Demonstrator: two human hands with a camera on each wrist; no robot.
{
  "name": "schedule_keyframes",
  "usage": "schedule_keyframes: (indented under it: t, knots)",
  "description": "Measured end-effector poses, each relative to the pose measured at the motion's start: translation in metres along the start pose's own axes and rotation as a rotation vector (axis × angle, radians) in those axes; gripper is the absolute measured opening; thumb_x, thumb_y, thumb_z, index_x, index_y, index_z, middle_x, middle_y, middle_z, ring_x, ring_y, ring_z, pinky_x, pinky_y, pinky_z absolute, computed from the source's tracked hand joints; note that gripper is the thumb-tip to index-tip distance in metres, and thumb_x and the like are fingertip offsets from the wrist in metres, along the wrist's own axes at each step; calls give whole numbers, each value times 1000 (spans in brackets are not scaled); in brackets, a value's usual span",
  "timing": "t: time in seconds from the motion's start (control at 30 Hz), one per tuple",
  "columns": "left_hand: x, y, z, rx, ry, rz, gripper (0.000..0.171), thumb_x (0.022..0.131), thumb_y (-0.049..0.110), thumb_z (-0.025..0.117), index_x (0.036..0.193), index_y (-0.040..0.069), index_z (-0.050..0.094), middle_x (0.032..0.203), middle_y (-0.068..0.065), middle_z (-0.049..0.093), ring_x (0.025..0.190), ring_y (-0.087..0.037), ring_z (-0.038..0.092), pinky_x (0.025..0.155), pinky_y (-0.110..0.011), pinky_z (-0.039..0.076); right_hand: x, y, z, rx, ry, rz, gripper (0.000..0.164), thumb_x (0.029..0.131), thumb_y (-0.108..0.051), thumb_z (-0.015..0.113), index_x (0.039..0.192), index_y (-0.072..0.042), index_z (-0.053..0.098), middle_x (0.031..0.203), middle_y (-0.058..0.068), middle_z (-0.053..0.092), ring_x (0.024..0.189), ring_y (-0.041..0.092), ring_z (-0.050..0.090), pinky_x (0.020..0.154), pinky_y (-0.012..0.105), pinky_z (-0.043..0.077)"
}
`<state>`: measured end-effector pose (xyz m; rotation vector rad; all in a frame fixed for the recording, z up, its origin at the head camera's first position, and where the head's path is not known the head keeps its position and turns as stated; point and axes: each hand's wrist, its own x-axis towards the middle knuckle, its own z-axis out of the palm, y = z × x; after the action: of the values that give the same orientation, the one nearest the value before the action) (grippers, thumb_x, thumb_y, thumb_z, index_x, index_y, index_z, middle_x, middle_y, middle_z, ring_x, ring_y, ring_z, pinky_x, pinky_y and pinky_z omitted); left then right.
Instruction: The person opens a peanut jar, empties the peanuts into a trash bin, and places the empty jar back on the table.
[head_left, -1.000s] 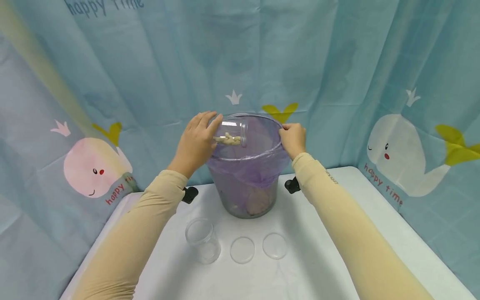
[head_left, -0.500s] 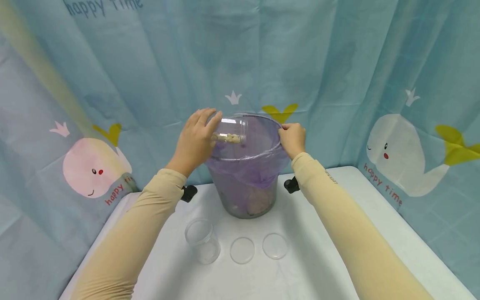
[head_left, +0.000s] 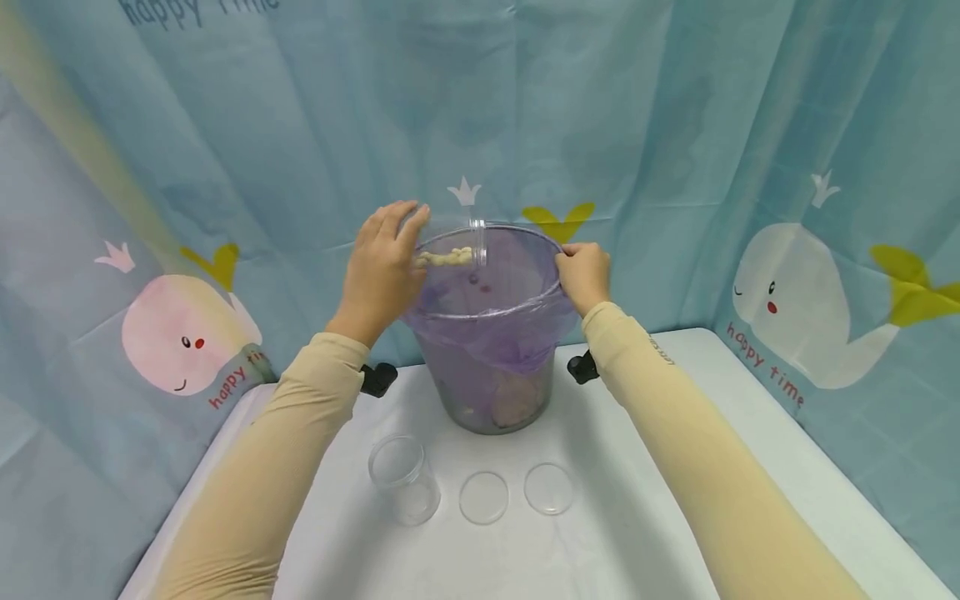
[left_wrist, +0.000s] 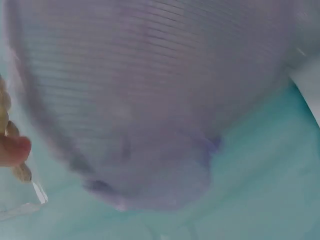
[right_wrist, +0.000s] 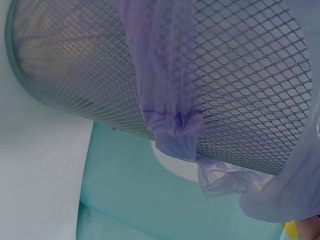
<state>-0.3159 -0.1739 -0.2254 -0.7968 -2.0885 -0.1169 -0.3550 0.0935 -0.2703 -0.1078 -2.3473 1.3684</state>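
Note:
My left hand [head_left: 382,267] grips a clear jar [head_left: 479,242] lying on its side, its mouth facing right over the near-left part of the bin's opening. Peanuts [head_left: 450,257] in their shells lie along the jar's lower side; some peanuts [left_wrist: 6,107] also show at the left edge of the left wrist view, beside a fingertip. With its fingers curled over the right rim, my right hand [head_left: 587,277] pinches the bin's edge and its purple bag [head_left: 517,346]. Mesh walls of the bin [right_wrist: 250,75] fill much of the right wrist view.
On the white table [head_left: 600,550], an open clear jar [head_left: 415,500] stands front left of the bin. Two round clear lids [head_left: 483,498] lie side by side to its right. A blue printed curtain [head_left: 360,108] hangs behind and at both sides.
My left hand has risen and shifted slightly left, carrying the jar with the peanuts. The right hand stays on the bin's rim.

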Motion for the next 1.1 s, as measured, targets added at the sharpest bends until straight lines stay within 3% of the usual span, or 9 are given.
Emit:
schedule_keyframes:
  t: [0.13,0.3,0.5,0.7,0.8,0.97,1.1]
  knots:
    - [-3,2,3,17,-54,35,60,77,-8,73,133,0,53,136,-24,56,130,-41,51,117,-48,39,-1,2,0,8,-5,-2,33,98,-11,51,124,0,67,127,18,67,119,33,64,98,42,55]
    - [-1,4,6,8,-6,35,59,77,-8,72,133,0,53,135,-24,56,130,-41,51,117,-48,39,0,2,-2,15,-13,6,34,99,-12,51,127,0,66,128,18,67,105,34,67,92,40,56]
    - [-4,2,8,45,-76,64,58,80,-8,70,134,1,52,137,-23,56,131,-40,50,117,-47,39,-1,3,-2,13,-13,14,33,99,-11,51,127,0,65,129,18,66,114,35,65,99,42,55]
    - [-2,0,6,17,46,12,61,79,-6,73,135,-1,50,138,-25,54,131,-42,49,119,-49,37,-1,2,-2,7,-2,6,33,99,-11,51,127,0,66,128,18,67,102,30,66,90,37,55]
    - [-4,-1,7,43,18,15,61,80,-6,73,136,-1,50,138,-25,54,132,-42,49,120,-48,36,-1,2,-1,1,-1,18,33,99,-12,51,127,-2,66,128,17,67,92,29,65,83,34,54]
    - [-8,-2,9,74,-68,53,61,79,-9,71,135,1,51,138,-23,55,132,-40,49,120,-44,36,-1,2,0,-1,-12,17,34,98,-12,52,127,-2,66,129,17,66,106,31,67,93,39,56]
    - [-5,-1,9,45,14,29,61,78,-7,73,134,0,51,138,-24,54,132,-40,49,120,-46,35,1,2,-2,8,-1,2,33,97,-10,52,125,0,67,126,18,68,112,33,66,98,42,55]
